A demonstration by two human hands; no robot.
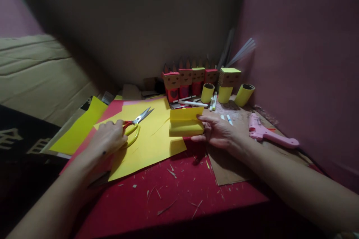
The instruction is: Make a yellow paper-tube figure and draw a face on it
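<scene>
On the left, my left hand [108,136] is closed around the handles of a pair of scissors [137,120]. The scissors have yellow handles with some red, and their blades point away to the right, slightly apart. They are over a large yellow paper sheet [157,142]. In my right hand [217,130] is a cardboard tube [186,129] partly wrapped in yellow paper, gripped at its right end. A flap of that yellow paper [185,114] stands up along the tube's far side.
Several cardboard figures [171,82] with box heads stand at the back. Two yellow-covered tubes [208,93] flank a yellow-bodied figure [225,93]. Markers [193,103] lie before them. A pink glue gun [269,134] rests on cardboard at right. Paper scraps [171,173] litter the red tabletop [134,209].
</scene>
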